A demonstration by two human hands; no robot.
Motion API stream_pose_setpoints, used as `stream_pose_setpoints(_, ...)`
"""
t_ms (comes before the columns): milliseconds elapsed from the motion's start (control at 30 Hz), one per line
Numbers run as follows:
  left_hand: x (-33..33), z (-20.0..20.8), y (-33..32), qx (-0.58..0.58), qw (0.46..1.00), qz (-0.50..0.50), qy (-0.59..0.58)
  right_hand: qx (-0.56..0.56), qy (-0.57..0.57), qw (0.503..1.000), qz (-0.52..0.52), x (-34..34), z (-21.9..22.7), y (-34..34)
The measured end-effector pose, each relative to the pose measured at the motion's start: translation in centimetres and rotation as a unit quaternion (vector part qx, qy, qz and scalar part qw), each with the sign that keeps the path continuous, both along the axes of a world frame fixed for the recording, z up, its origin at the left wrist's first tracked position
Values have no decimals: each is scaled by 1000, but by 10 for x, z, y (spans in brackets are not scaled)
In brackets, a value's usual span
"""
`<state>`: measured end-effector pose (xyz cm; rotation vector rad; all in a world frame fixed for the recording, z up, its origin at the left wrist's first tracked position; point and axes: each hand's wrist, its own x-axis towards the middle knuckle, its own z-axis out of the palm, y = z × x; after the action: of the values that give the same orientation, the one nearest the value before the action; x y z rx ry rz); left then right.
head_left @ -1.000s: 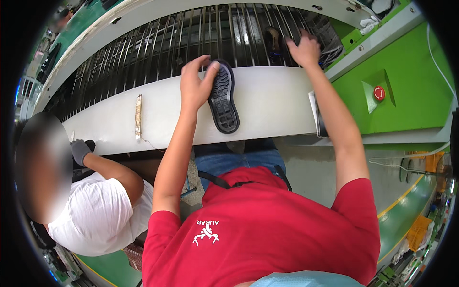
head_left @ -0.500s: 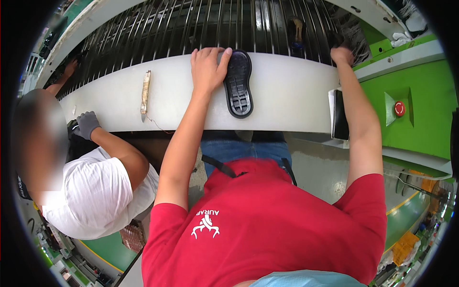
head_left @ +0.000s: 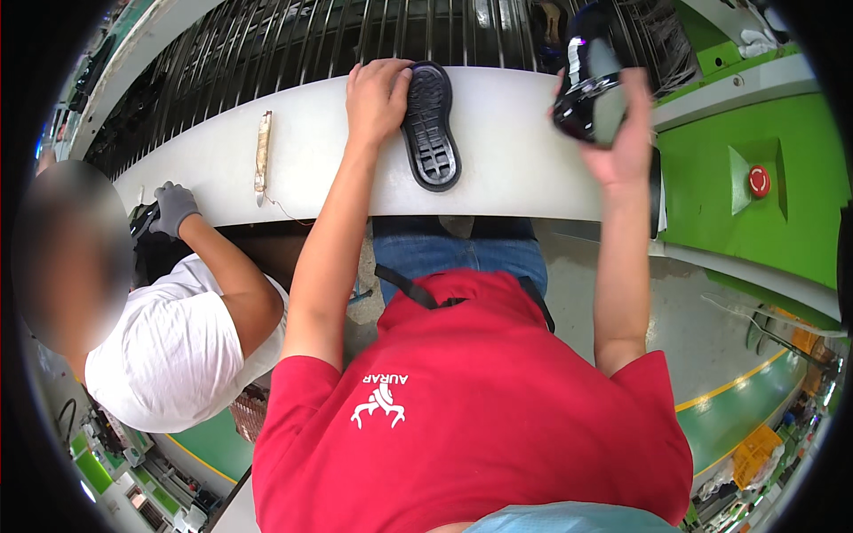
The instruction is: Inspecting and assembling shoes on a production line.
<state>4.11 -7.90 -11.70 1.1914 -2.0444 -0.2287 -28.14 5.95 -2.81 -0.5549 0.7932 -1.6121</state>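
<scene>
My left hand (head_left: 378, 102) lies palm down at the far edge of the white work board (head_left: 506, 178), fingers extended. Its thumb touches the left side of a black shoe sole (head_left: 433, 133), which rests on the board with its ribbed, hollow inner face up. On the right, my right hand (head_left: 626, 133) is closed around a glossy black shoe upper (head_left: 577, 93) with a grey underside. It is held above the board's right end, tilted and slightly blurred. To the left lies a knife (head_left: 263, 160) with a wrapped handle and a thread or cord by its blade.
Metal rollers (head_left: 355, 40) run beyond the board, with another shoe part (head_left: 549, 22) on them. A green machine panel with a red button (head_left: 758, 181) stands at right. At left sits a co-worker in a white shirt (head_left: 169, 346), a gloved hand (head_left: 176, 210) at the board.
My right hand has come back from the rollers at the far right, now with the black shoe upper in it. My left hand stays beside the sole. The whole view has shifted slightly.
</scene>
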Motion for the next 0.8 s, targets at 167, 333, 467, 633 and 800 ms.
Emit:
stream_pose_setpoints(167,-2,10,16,148,953,-30,261,65,101,993,-8,51,-29,43)
stream_pose_setpoints(333,-9,47,38,275,806,-112,513,48,192,978,-60,62,-36,59)
stream_pose_setpoints(467,-17,73,47,260,813,-135,504,33,254,963,-89,80,-28,68)
stream_pose_setpoints(633,-18,98,65,226,846,-143,461,4,301,950,-88,106,-13,82)
stream_pose_setpoints(800,-22,131,107,220,829,-189,478,-29,343,933,-108,138,-7,108)
